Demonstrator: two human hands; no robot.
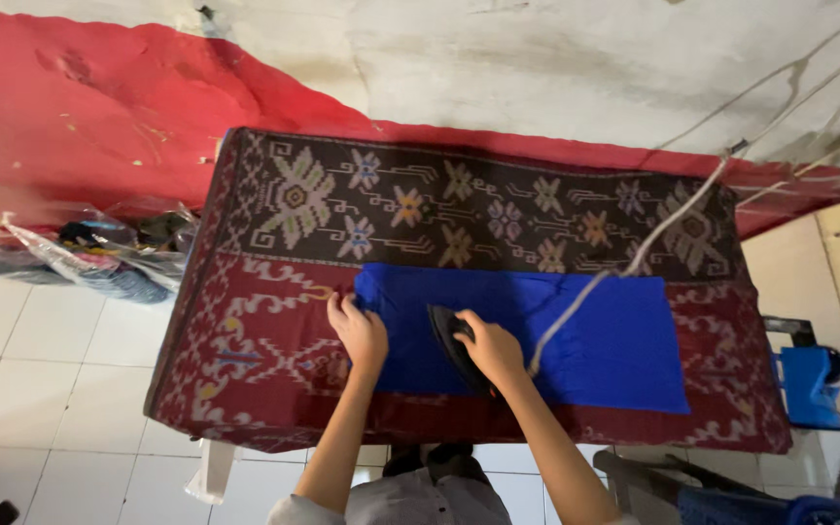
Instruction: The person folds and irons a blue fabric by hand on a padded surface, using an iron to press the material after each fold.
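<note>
The right hand (pixel 491 348) is closed around the handle of a dark clothes iron (pixel 455 348), which stands flat on a blue cloth (pixel 595 340). The right forearm comes up from the near edge of the worktop (pixel 245 379) and leans a little to the left, with the wrist straight. The left hand (pixel 359 329) lies palm down with the fingers loosely together, pressing the left edge of the blue cloth, and it holds nothing. The left forearm is almost straight from the near edge. The blue cloth is spread flat on the near half of the worktop, a little right of the middle, on a red and brown patterned cover (pixel 459 209). A pale cord (pixel 634 258) goes from the iron over the cloth toward the far right corner.
</note>
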